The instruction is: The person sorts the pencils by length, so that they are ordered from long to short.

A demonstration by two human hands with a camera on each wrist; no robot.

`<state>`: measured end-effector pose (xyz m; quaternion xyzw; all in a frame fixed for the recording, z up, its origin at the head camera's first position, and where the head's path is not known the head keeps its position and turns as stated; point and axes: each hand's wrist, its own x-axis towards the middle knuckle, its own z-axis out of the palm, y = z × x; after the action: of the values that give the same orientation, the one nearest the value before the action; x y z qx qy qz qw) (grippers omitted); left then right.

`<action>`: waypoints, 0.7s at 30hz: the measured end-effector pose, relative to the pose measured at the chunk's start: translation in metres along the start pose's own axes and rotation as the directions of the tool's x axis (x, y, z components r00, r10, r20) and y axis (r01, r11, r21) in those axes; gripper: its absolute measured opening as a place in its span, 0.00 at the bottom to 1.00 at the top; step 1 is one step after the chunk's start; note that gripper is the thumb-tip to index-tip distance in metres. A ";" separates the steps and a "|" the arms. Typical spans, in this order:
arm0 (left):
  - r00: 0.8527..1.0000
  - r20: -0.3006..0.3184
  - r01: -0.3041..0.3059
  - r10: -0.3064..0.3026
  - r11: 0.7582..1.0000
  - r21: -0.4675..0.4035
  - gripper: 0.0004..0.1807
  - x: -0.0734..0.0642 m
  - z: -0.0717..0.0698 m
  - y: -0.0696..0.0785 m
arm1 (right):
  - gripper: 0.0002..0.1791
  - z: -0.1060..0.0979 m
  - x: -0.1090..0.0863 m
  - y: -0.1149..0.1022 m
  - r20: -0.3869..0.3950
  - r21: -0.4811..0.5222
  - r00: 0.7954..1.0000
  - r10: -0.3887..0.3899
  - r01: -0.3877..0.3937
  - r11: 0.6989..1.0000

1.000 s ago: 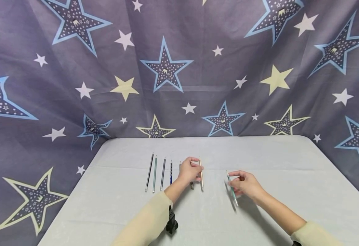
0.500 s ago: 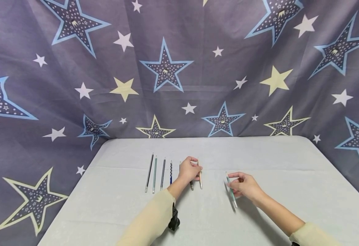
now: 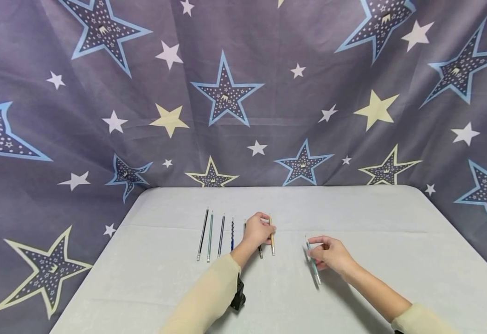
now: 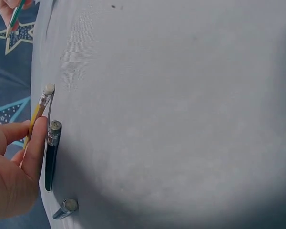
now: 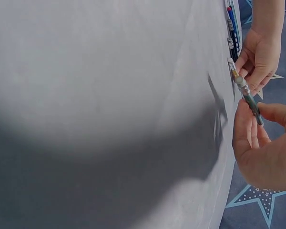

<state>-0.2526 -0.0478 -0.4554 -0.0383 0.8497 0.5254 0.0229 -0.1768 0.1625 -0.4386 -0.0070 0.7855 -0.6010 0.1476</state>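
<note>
My left hand [image 3: 257, 230] pinches a yellow pencil [image 3: 272, 237] between thumb and fingers, at the right end of a row of pencils. In the left wrist view the white eraser and metal band of the yellow pencil [image 4: 42, 106] stick out past the fingertips, beside a dark pencil [image 4: 51, 155]. Farther right, my right hand [image 3: 332, 254] holds a teal pencil [image 3: 315, 270] in a pinch, tilted above its shadow. The right wrist view shows this teal pencil [image 5: 251, 106] eraser end toward the camera, its other end hidden by the fingers.
To the left lie a black pencil [image 3: 202, 235], a second teal pencil [image 3: 210, 236], a dark pencil [image 3: 221, 235] and a blue patterned pencil [image 3: 233, 234], roughly parallel. The left hand partly covers a black pencil [image 3: 261, 253]. A star-print curtain [image 3: 235, 153] borders the pale table [image 3: 385, 218].
The pencil in my left hand looks yellower now, and its eraser end has moved slightly away from me. My right hand with the teal pencil has drifted a little left and nearer.
</note>
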 end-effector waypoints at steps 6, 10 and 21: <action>1.000 0.017 0.005 -0.006 1.000 0.003 0.17 0.003 0.005 -0.002 | 0.25 0.002 0.000 0.002 -0.005 -0.006 1.000 -0.001 0.001 1.000; 1.000 0.019 0.009 -0.009 1.000 0.008 0.16 0.005 0.007 -0.003 | 0.24 0.004 0.000 0.002 -0.011 -0.010 1.000 0.001 -0.001 1.000; 1.000 0.007 0.015 -0.016 0.995 0.097 0.15 0.006 0.009 -0.001 | 0.25 0.006 0.007 0.002 -0.023 -0.024 1.000 0.002 -0.003 1.000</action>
<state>-0.2588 -0.0410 -0.4611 -0.0415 0.8737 0.4836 0.0321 -0.1818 0.1566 -0.4435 -0.0010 0.7943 -0.5913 0.1393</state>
